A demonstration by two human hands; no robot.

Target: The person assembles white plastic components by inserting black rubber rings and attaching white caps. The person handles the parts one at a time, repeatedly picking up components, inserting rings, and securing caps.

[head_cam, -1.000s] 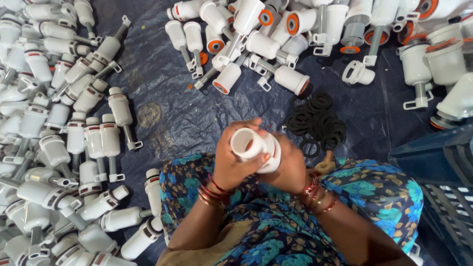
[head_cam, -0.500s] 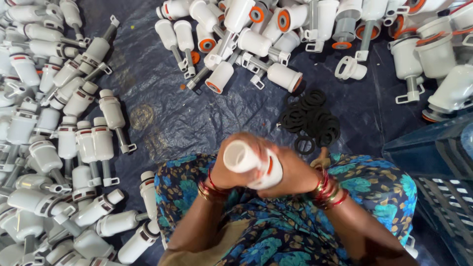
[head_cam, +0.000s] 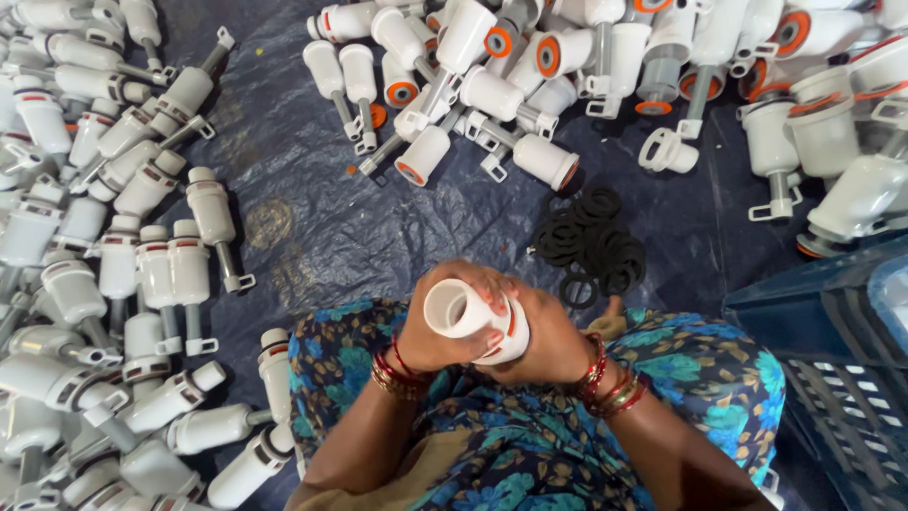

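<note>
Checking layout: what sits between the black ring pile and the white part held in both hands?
Head view: only bare dark tarp lies between the black rubber rings and the white plastic part gripped by left hand and right hand.

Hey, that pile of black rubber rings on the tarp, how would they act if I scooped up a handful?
The black rings look thin and loosely tangled, so probably light and floppy. Some would likely slip between fingers and drop. Lying flat on the wrinkled blue tarp, they seem unlikely to roll.
</note>
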